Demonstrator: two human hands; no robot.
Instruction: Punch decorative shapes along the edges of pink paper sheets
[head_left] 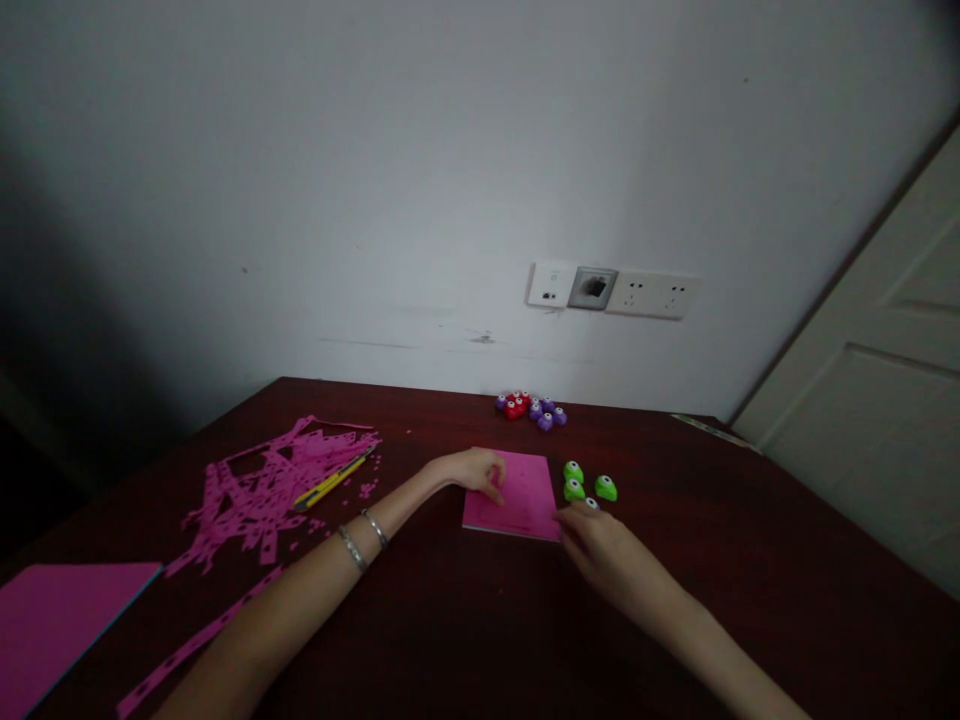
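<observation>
A square pad of pink paper [525, 510] lies flat on the dark table. My left hand [474, 470] rests at its left side, fingers bent and thumb apart, with nothing seen between them. At the pad's lower right edge is my right hand [596, 540], its fingers drawn together. Whatever they pinch, if anything, is too small to make out. Just beyond that hand sit green craft punches [606, 488] with white round tops. Another punch [592, 503] is partly hidden behind the right hand.
Red punches [514, 408] and purple punches [546, 421] stand near the wall. At left, a yellow utility knife [334, 484] lies against a heap of punched pink strips [247, 495]. A larger pink sheet [67, 620] and a long strip [199, 638] lie nearer. Wall sockets [652, 294] are above the table.
</observation>
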